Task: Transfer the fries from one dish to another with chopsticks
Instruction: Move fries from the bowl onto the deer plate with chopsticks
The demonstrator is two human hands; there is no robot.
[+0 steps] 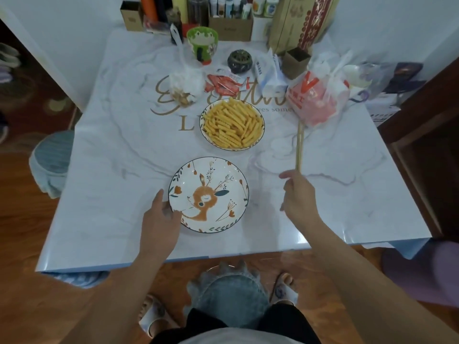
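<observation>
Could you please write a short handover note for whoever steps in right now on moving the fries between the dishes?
Left hand: grips the near-left rim of the deer plate, which is empty.
Right hand: holds the chopsticks at their near end, tips pointing away toward the pink bag, not at the food.
Fries: all heaped in the far dish, just beyond the deer plate.
Done: chopsticks in hand, receiving plate steadied.
Left: no fry has been moved yet; bring the chopstick tips to the pile, pinch fries and carry them to the deer plate.
</observation>
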